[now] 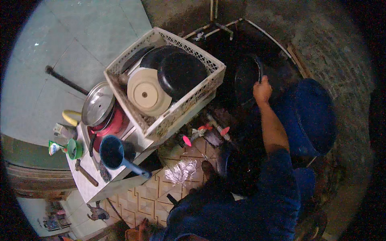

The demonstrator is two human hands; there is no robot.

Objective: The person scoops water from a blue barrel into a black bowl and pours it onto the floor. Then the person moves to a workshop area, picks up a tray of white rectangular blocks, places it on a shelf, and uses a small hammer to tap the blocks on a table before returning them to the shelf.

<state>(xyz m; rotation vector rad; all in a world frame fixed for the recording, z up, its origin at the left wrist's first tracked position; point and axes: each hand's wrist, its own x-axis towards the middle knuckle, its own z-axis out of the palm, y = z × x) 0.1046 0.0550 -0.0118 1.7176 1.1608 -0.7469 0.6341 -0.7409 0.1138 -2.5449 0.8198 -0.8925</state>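
Note:
My right hand (pixel 262 90) grips the edge or handle of a dark, round vessel that looks like a pan (pixel 247 78), in the dim corner at the upper right. Shadow hides most of it, so its exact kind is unclear. Left of that hand, a white plastic crate (pixel 173 118) holds a black pot (pixel 183 74), a cream-coloured round dish or lid (pixel 144 94) and other dark cookware. My left hand does not show.
A blue barrel (pixel 309 116) stands beside my right arm. Pink-handled taps (pixel 187 140) sit below the crate. On the white ledge are a blue dipper (pixel 112 152), a metal pan (pixel 98 104), a red pot (pixel 110 126), a green cup (pixel 74 148) and a brush (pixel 86 175).

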